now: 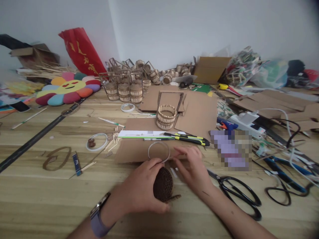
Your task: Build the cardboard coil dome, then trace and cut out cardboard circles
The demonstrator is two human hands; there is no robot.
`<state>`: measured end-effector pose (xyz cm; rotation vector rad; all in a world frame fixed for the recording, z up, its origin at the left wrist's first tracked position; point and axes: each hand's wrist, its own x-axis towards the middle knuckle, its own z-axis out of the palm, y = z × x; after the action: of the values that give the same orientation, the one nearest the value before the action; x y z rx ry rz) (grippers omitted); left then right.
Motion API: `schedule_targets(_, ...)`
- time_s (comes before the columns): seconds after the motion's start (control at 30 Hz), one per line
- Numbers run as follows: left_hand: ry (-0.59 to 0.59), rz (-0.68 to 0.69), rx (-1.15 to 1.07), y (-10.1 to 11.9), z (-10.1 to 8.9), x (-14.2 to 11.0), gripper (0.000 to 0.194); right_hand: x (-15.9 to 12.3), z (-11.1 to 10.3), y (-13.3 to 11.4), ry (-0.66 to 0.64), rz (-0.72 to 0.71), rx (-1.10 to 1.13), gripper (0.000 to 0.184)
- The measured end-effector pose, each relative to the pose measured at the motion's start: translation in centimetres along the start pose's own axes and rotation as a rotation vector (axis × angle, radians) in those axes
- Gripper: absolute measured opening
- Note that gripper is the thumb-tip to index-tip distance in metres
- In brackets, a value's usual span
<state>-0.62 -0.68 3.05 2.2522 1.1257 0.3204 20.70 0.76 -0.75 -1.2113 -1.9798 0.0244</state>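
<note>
My left hand (pixel 142 186) is wrapped around a small round dark brown coiled cardboard piece (pixel 163 184), whose ridged round face shows between thumb and fingers. A short brown strip (pixel 173 198) sticks out at its lower right. Just beyond my left fingertips is a thin pale ring (pixel 159 142); whether they touch it cannot be told. My right hand (pixel 190 166) is beside the ring, thumb and fingertips drawn close together, and what they pinch, if anything, is too small to name. A finished little bucket with a tall handle (pixel 166 116) stands upright on cardboard ahead.
Black-handled scissors (pixel 239 192) lie by my right forearm. Yellow-black utility knives (pixel 191 137) and a white ruler (pixel 142 133) cross the cardboard (pixel 196 111). A blue glue gun (pixel 226 124), power strip (pixel 246 121) and pliers (pixel 284 172) lie right; more small buckets (pixel 124 91) stand behind.
</note>
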Motion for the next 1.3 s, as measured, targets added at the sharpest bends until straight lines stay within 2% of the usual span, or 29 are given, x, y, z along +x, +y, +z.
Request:
schedule_targets(0.1, 0.088, -0.034, 0.01, -0.1, 0.3, 0.1, 0.084, 0.1, -0.4, -0.2, 0.009, 0.048, 0.064, 0.026)
schedule_targets(0.17, 0.126, -0.04, 0.003, -0.2, 0.5, 0.1, 0.083, 0.2, -0.4, 0.0, -0.016, 0.144, 0.16, 0.026)
schedule_targets(0.27, 0.127, -0.049, 0.017, -0.3, 0.9, 0.1, 0.083, 0.3, -0.4, 0.6, -0.038, 0.338, 0.333, 0.028)
schedule_targets(0.33, 0.136, -0.045, 0.031, -0.3, 1.2, 0.1, 0.083, 0.3, -0.4, 0.9, 0.012, 0.383, 0.332, 0.029)
schedule_targets(0.37, 0.143, -0.042, 0.037, -0.2, 1.3, 0.1, 0.082, 0.3, -0.5, 1.0, 0.046, 0.353, 0.276, 0.029)
schedule_targets(0.43, 0.147, -0.038, 0.045, -0.1, 1.4, 0.1, 0.082, 0.3, -0.5, 0.8, 0.082, 0.195, 0.119, 0.027)
schedule_targets(0.53, 0.097, -0.031, 0.047, 0.3, 1.4, 0.1, 0.083, 0.3, -0.4, 0.0, 0.036, -0.107, -0.053, 0.029)
schedule_targets(0.6, 0.064, -0.031, 0.046, 0.5, 1.3, 0.2, 0.083, 0.2, -0.2, -0.5, 0.003, -0.224, -0.105, 0.034)
schedule_targets(0.77, 0.069, -0.029, 0.036, 0.9, 1.4, 0.1, 0.08, 0.1, -0.1, -1.1, -0.022, -0.331, -0.228, 0.033)
schedule_targets(0.9, 0.059, -0.06, 0.031, 1.1, 1.5, 0.1, 0.077, 0.2, -0.1, -1.2, -0.042, -0.35, -0.229, 0.031)
schedule_targets(0.97, 0.052, -0.058, 0.025, 1.2, 1.5, 0.1, 0.081, 0.2, 0.1, -1.2, -0.048, -0.255, -0.134, 0.026)
schedule_targets(1.07, 0.04, -0.041, 0.011, 1.3, 1.5, 0.1, 0.085, 0.3, 0.5, -1.1, -0.046, 0.062, 0.149, 0.02)
schedule_targets(1.17, 0.04, -0.031, -0.008, 1.4, 1.3, 0.2, 0.087, 0.6, 0.8, -1.3, -0.032, 0.357, 0.474, 0.026)
schedule_targets(1.3, 0.053, -0.032, -0.048, 1.9, 1.0, 0.0, 0.086, 1.3, 0.8, -1.7, 0.022, 0.614, 0.834, 0.034)
